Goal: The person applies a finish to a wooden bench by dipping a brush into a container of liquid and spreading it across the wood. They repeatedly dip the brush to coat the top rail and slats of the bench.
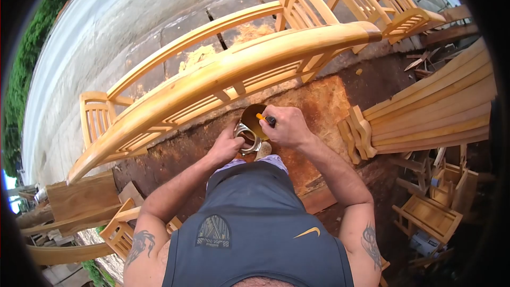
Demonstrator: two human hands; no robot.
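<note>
My right hand [287, 126] is wrapped round a small tool with an orange and black handle [270, 120], held over a round can. The open can [247, 133] has a shiny metal rim, and a brownish round lid or inner surface [253, 117] shows just behind it. At the can's left side, my left hand [227, 143] has its fingers closed on the rim. Both hands are in front of my body, just below the long curved top rail of a light wooden bench [223, 77]. The tool's tip is too small to make out.
Stacked curved wooden boards [430, 111] lie at the right. More wooden chairs [393, 8] stand at the upper right, and small wooden frames [433, 218] at the lower right. Wood shavings [199, 56] lie beyond the bench. Planks [82, 202] are at the lower left.
</note>
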